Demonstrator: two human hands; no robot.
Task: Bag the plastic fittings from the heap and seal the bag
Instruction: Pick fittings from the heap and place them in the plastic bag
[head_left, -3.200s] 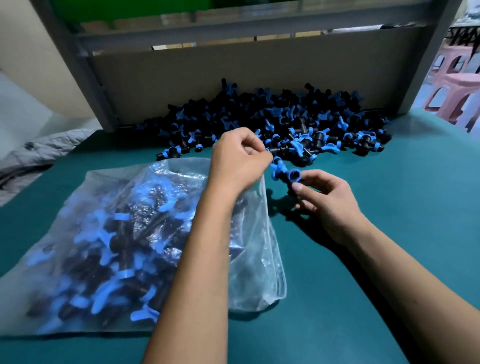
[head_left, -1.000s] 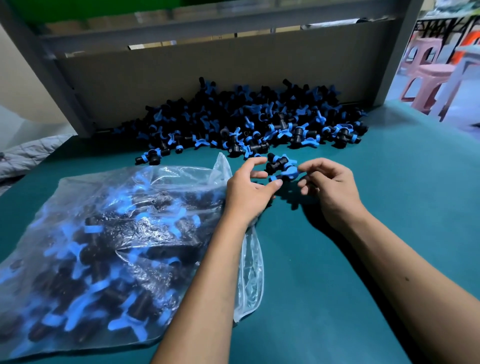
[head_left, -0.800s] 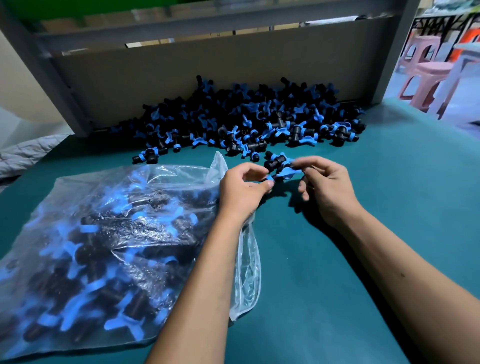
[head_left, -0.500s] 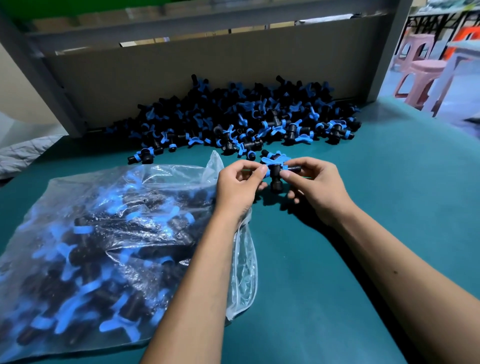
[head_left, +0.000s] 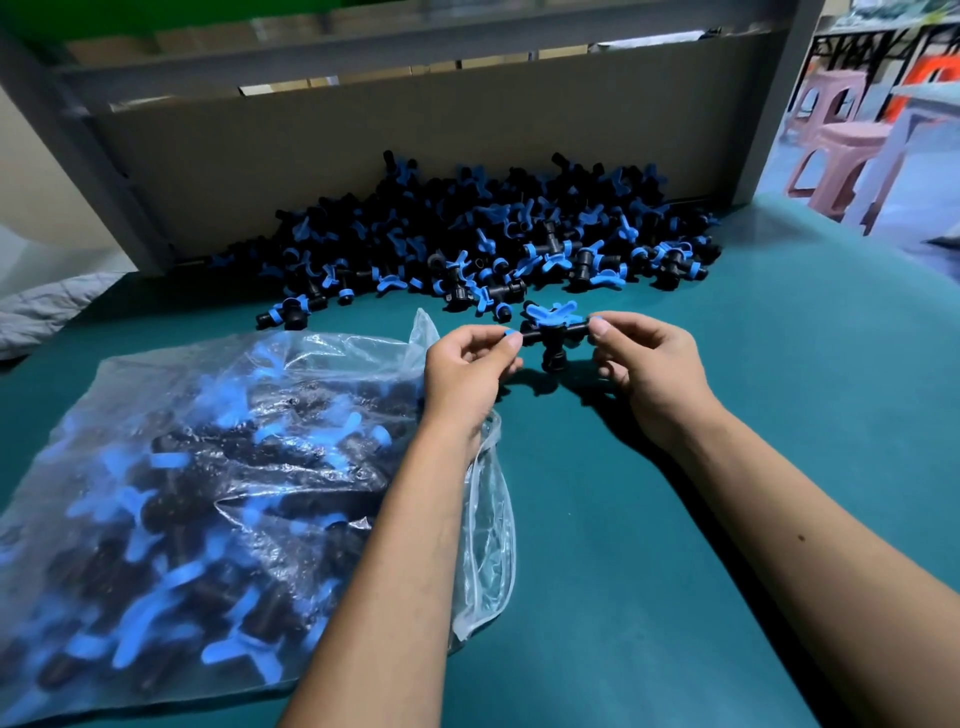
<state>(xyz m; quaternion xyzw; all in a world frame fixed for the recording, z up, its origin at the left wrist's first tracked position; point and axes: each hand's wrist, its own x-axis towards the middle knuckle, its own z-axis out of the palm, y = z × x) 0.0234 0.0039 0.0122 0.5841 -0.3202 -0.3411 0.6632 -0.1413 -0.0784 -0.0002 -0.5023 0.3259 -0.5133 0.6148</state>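
Nearest, the bag (head_left: 218, 467) lies on the bench (head_left: 701, 467), mouth toward the left hand (head_left: 467, 364). Beyond, left hand and right hand (head_left: 644, 364) each pinch one end of a tee fitting (head_left: 553, 338), its long axis crosswise (left hand nearer the bag). Farthest, the heap (head_left: 493, 244).

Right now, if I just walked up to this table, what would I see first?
Probably the big heap of black-and-blue plastic fittings piled against the grey back board. Next, the clear plastic bag stuffed with them, lying on the green table at the left. Between them, the left hand and right hand pinch one black tee-shaped fitting by its ends.
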